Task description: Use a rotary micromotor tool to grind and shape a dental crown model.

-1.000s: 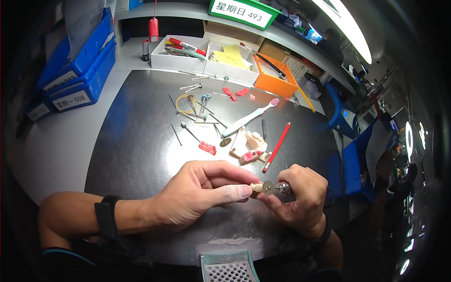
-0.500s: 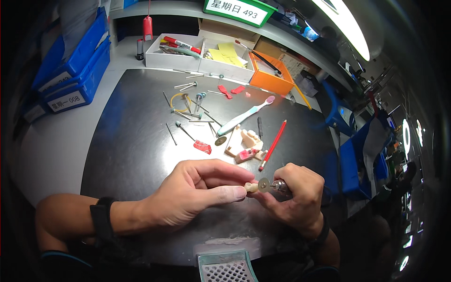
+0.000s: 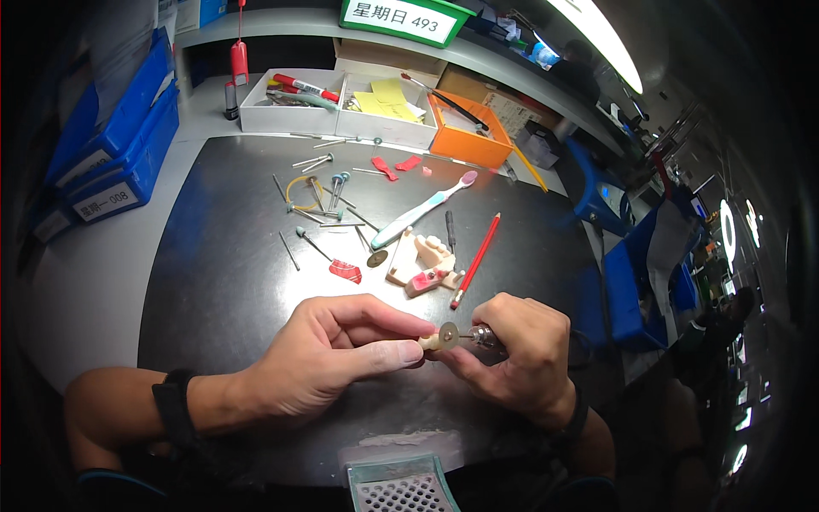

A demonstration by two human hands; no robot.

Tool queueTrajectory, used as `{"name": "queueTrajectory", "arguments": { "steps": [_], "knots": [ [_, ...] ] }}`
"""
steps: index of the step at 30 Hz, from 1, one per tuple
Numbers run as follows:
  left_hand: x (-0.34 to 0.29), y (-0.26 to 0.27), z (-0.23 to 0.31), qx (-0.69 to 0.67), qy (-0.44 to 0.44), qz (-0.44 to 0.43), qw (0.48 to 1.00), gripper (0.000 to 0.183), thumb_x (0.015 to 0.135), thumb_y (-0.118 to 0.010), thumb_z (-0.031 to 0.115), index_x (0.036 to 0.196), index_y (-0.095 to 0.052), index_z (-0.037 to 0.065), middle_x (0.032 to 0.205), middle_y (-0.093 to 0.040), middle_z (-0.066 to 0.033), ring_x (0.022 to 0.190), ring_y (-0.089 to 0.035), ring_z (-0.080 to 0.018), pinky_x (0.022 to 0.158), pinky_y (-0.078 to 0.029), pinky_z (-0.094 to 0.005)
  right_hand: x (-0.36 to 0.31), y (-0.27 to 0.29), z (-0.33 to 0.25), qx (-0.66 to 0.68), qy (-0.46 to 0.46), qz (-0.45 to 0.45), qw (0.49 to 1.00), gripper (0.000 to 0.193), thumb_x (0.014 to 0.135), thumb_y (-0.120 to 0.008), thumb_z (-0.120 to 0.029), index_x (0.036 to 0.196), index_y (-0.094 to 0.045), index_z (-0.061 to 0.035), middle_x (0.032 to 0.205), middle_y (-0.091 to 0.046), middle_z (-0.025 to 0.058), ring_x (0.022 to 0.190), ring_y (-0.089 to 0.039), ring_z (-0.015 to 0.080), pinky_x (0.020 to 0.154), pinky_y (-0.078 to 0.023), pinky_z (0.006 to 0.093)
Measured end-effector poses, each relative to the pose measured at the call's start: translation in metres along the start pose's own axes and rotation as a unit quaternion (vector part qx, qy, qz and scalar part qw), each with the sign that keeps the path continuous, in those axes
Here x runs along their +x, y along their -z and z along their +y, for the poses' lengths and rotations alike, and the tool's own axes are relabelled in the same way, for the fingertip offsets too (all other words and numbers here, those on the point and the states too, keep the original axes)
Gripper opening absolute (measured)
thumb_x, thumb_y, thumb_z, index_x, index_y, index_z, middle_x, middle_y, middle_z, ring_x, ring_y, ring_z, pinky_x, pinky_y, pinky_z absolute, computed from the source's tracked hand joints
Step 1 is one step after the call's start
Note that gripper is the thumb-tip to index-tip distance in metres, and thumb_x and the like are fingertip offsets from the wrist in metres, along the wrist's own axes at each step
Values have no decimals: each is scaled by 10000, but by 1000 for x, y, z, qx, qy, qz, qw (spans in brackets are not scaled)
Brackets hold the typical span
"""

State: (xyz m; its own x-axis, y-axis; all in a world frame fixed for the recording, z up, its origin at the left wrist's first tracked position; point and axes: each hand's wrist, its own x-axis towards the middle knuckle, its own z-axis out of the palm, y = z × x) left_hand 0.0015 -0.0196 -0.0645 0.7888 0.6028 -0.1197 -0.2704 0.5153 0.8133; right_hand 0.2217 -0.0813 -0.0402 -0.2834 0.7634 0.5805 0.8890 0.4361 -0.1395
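My left hand [image 3: 333,350] pinches a small cream-coloured dental crown piece [image 3: 429,343] between thumb and fingertips. In my right hand [image 3: 527,358] is a rotary handpiece [image 3: 485,335], its metal nose pointing left. A thin round cutting disc [image 3: 449,335] on its shank stands right at the crown piece, overlapping its edge; whether they touch I cannot tell. Both hands meet just above the near middle of the dark work mat. Beyond them lies a dental model [image 3: 426,253] with a pink gum section [image 3: 427,281].
Past the model lie a toothbrush [image 3: 424,210], a red pencil [image 3: 476,260], several burs [image 3: 339,183], a loose disc [image 3: 378,258] and red scraps [image 3: 345,271]. White trays [image 3: 384,126] and an orange box [image 3: 472,147] line the back. Blue bins [image 3: 111,192] stand left; a perforated tray [image 3: 403,491] sits nearest me.
The whole view has shifted, so the bench things appear further left. The disc has come a little closer to the crown piece and now covers part of it. Both grips stay the same.
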Motion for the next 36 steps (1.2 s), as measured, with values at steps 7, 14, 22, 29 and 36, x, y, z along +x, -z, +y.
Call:
{"name": "queueTrajectory", "arguments": {
  "steps": [7, 14, 22, 29, 36],
  "knots": [
    [-2, 2, -2, -22, 6, 21, 1000, 268, 912, -666, 5, 1169, -623, -57, 1107, -691, -167, 1025, -678, -174, 931, -539, -287, 2, 2, -2, 4, 2, -14, 1000, 419, 725, -828, -392, 699, -537, -91, 588, -509, 53, 489, -536, 236, 467, -417, 344],
    [1, -3, 0, 0, -33, 48, 998, 162, 906, -651, -1, 1057, -602, -34, 1082, -678, -210, 1010, -684, -264, 928, -569, -395, -1, 2, -3, 17, -11, 24, 1000, 410, 784, -777, -411, 715, -539, -84, 603, -524, 60, 523, -574, 262, 499, -451, 361],
    [-3, 1, -2, -18, -20, 31, 999, 206, 927, -646, 19, 1119, -609, -48, 1117, -678, -183, 1027, -678, -236, 968, -543, -360, -2, 1, -1, 8, -21, -1, 1000, 389, 740, -814, -381, 726, -575, -74, 609, -549, 75, 511, -567, 258, 482, -435, 361],
    [-3, -2, 1, -9, 4, 19, 1000, 231, 936, -637, 22, 1157, -617, -42, 1153, -669, -186, 1066, -664, -238, 980, -531, -376, 0, 3, -3, 7, -5, -15, 1000, 388, 634, -884, -278, 715, -571, -63, 598, -534, 81, 481, -531, 250, 460, -394, 347],
    [-2, -4, 2, 2, 4, 19, 1000, 214, 932, -631, 5, 1138, -614, -49, 1165, -663, -213, 1077, -668, -273, 989, -538, -405, -2, 0, -2, -12, -7, 0, 1000, 464, 718, -831, -422, 649, -498, -106, 557, -469, 42, 454, -501, 230, 448, -396, 344]
  ]
}}
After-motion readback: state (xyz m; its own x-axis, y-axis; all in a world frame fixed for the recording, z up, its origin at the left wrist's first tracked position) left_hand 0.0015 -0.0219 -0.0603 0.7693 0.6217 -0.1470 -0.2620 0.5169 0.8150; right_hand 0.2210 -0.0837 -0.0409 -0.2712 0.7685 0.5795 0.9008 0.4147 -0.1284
